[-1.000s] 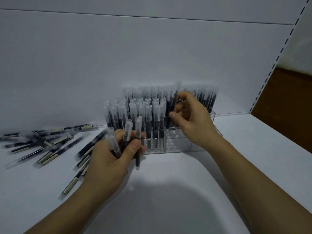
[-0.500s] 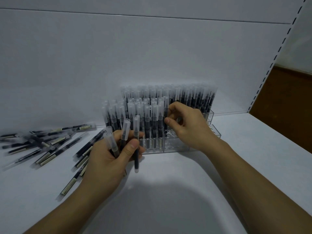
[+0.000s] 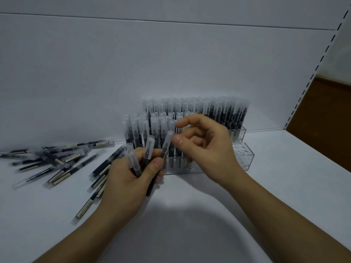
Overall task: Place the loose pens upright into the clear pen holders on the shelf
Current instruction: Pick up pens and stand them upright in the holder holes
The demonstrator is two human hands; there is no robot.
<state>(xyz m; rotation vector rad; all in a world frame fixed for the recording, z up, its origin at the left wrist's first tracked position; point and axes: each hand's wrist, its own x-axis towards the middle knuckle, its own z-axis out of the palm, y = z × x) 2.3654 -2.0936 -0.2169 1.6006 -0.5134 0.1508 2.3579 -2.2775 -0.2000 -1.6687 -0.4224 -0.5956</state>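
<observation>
holders [image 3: 244, 154]: fronts hidden by hands, two | loose pens [image 3: 57, 162]: blurred, uncountable | left hand [image 3: 125, 185]: clutches four pens [image 3: 149, 149] | right hand [image 3: 209, 147]: fingers parted, empty

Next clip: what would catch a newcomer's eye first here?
Centre frame, the left hand grips a small bundle of capped pens while the right hand reaches open-fingered toward the rightmost cap. Just behind them stand the clear pen holders, packed with upright pens except for empty slots at the right end. A heap of loose pens lies at left on the shelf.
</observation>
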